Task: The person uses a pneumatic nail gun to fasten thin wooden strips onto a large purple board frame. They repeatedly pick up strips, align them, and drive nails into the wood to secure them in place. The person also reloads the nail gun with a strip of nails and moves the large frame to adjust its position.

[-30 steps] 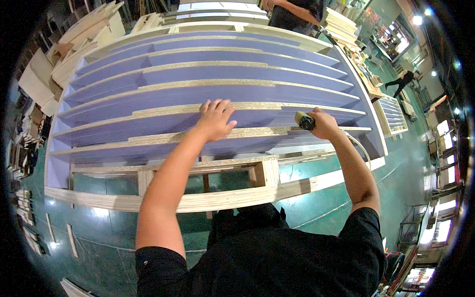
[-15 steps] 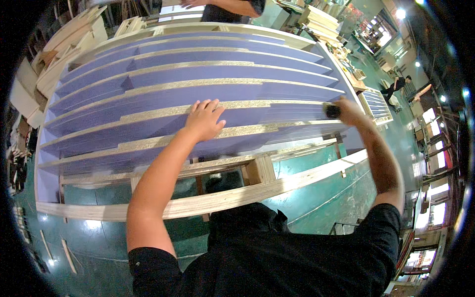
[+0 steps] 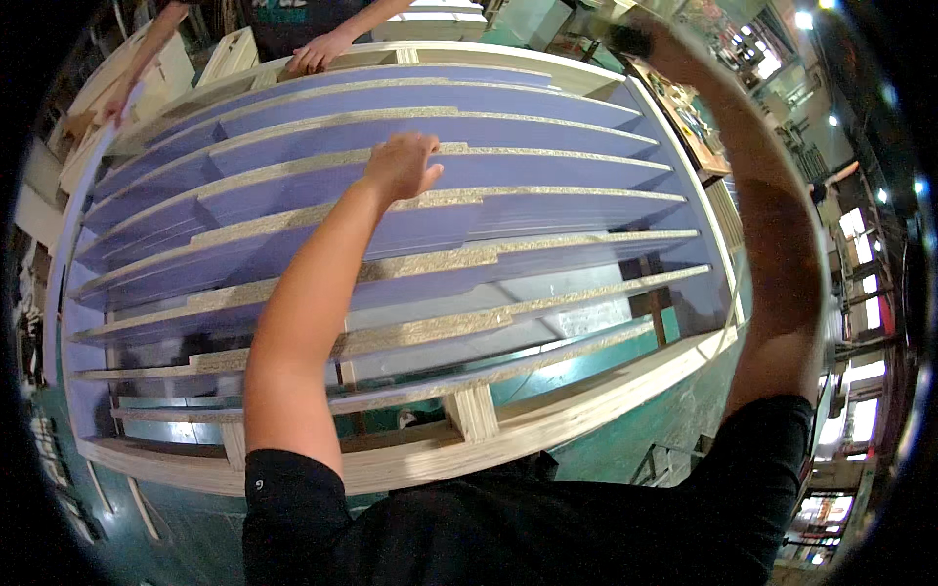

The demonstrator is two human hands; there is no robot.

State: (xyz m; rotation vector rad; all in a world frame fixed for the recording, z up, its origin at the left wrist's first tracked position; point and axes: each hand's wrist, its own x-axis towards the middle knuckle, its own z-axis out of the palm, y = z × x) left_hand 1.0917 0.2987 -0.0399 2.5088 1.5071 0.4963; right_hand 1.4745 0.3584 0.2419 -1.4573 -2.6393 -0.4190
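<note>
A large wooden frame (image 3: 410,467) holds several purple boards (image 3: 547,137) on edge in rows, with raw chipboard upper edges. My left hand (image 3: 403,164) is over the middle rows, its fingers curled over a board's upper edge and partly hidden, its thumb apart. Beyond the frame's far right corner, my right hand (image 3: 666,47) is raised and smeared by motion. It is closed around a dark, blunt object (image 3: 630,39), whose kind the blur hides.
Across the frame stands a person in a dark top; one hand (image 3: 320,51) rests on the far rail, the other (image 3: 115,105) at the left corner. A cluttered wooden bench (image 3: 699,132) stands to the right. Wood strips (image 3: 143,508) lie on the green floor at left.
My right hand has swung up and away from the right side of the boards with the dark object. My left hand has moved to a farther row, its fingers now curled. The co-worker's hands now touch the frame.
</note>
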